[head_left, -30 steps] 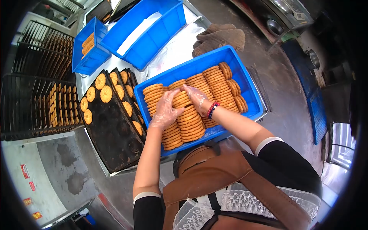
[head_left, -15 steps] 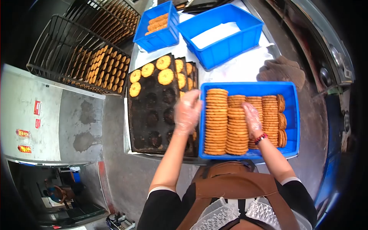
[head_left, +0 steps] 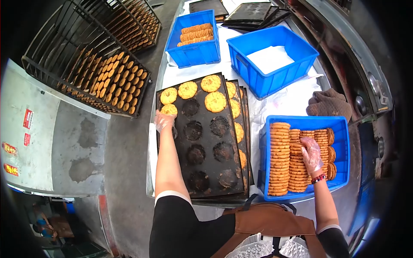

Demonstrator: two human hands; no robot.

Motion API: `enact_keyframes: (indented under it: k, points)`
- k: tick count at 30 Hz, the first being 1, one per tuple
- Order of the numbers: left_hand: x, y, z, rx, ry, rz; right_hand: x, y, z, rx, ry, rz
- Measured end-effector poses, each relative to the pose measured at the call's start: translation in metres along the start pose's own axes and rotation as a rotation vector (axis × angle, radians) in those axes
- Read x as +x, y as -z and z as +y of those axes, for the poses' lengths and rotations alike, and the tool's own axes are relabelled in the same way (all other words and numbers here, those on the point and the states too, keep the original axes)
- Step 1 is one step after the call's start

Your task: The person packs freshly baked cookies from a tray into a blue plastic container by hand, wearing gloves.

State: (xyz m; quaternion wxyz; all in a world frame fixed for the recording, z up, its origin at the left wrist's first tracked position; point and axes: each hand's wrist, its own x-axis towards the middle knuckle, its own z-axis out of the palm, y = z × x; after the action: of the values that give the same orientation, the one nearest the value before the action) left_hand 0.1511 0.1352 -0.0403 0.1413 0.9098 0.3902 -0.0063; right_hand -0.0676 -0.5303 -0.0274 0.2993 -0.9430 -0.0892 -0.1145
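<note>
- Grey-floored workroom, with white-covered bench (head_left: 254, 109) through the middle.
- Off the bench, to the left: dark metal rack (head_left: 143, 96), loaded with round cookies on tiers; similar rack behind.
- On the bench, nearest at right: near crate (head_left: 343, 146), blue, well packed with several cookie rows (head_left: 279, 163), edges uppermost.
- Farther back: paper-lined crate (head_left: 275, 84), blue, with white sheet (head_left: 271, 59) inside; to its left, small crate (head_left: 195, 56), also blue, with a few cookie rows.
- Left of near crate: front tray (head_left: 211, 166), black, with five cookies toward far end and dark round marks elsewhere; further trays (head_left: 244, 177) beneath, offset rightward, some with cookies.
- Just behind near crate: brown mitts (head_left: 329, 105).
- Right hand (head_left: 312, 155), gloved: on the packed rows, fingers loosely extended. Grip: cannot tell.
- Left hand (head_left: 164, 121), gloved: at front tray's left edge, fingers at edge cookie (head_left: 169, 109). Gripped or merely touched: cannot tell.
- Step in hand, as judged: picking at edge cookie, with rows steadied at right. Called for next, as judged: light rim hold, against crumbling.
</note>
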Motion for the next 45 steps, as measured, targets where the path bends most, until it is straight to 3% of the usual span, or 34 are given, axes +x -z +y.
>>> enact_keyframes:
  k: [6,12,15,16,19,21,24,25,27,28,30,31,32,34,35,36,38,39,40,42,45]
  points:
    - [0.025,0.010,-0.013,0.019,0.035,-0.250,-0.007,0.004,-0.008,-0.086,-0.011,-0.003]
    - [0.019,0.023,-0.012,-0.101,-0.134,-0.183,-0.015,0.019,-0.021,-0.116,-0.041,0.070]
    - [0.074,-0.019,-0.015,-0.838,-0.109,-0.192,-0.020,0.027,-0.016,-0.149,-0.058,0.060]
    - [0.033,0.037,0.018,-0.838,-0.057,-0.219,-0.021,0.029,-0.016,-0.165,-0.069,0.062]
    - [0.095,-0.002,0.025,-1.008,-0.121,-0.270,-0.030,0.033,-0.019,-0.198,-0.089,0.067]
    - [0.125,-0.025,0.032,-0.714,-0.094,-0.109,-0.034,0.036,-0.023,-0.199,-0.091,0.065]
    - [0.178,-0.059,0.019,-0.653,-0.087,-0.132,-0.036,0.041,-0.040,-0.173,-0.101,0.070]
    - [0.161,-0.052,0.023,-0.648,-0.086,-0.133,-0.041,0.041,-0.036,-0.168,-0.108,0.076]
    - [0.100,-0.020,0.041,-0.553,-0.220,0.293,-0.042,0.042,-0.039,-0.151,-0.128,0.082]
    - [0.088,-0.016,0.043,-0.548,-0.225,0.294,-0.043,0.043,-0.040,-0.138,-0.148,0.089]
    - [0.070,-0.010,0.045,-0.541,-0.236,0.128,-0.046,0.042,-0.040,-0.146,-0.160,0.099]
    - [0.062,0.005,0.048,-0.704,-0.104,-0.147,-0.045,0.043,-0.041,-0.140,-0.161,0.098]
    - [0.060,0.004,0.050,-0.703,-0.104,-0.147,-0.044,0.043,-0.043,-0.133,-0.162,0.099]
    - [0.059,0.002,0.057,-1.106,0.127,-0.207,-0.041,0.045,-0.048,-0.136,-0.156,0.104]
    - [0.096,-0.036,0.049,-1.272,0.050,-0.299,-0.040,0.046,-0.050,-0.142,-0.145,0.104]
    - [0.094,-0.033,0.059,-1.273,0.051,-0.304,-0.039,0.047,-0.052,-0.147,-0.147,0.103]
    - [0.078,-0.025,0.087,-1.213,-0.108,-0.619,-0.038,0.048,-0.055,-0.134,-0.140,0.096]
    - [0.077,-0.030,0.100,-1.030,-0.120,-0.571,-0.036,0.048,-0.057,-0.124,-0.122,0.098]
    - [0.075,-0.034,0.108,-1.034,-0.123,-0.579,-0.035,0.050,-0.058,-0.132,-0.125,0.101]
    - [0.069,-0.040,0.122,-0.551,-0.199,-0.302,-0.036,0.051,-0.062,-0.126,-0.113,0.106]
    - [0.034,-0.016,0.130,-0.496,-0.228,-0.235,-0.040,0.057,-0.066,-0.141,-0.130,0.117]
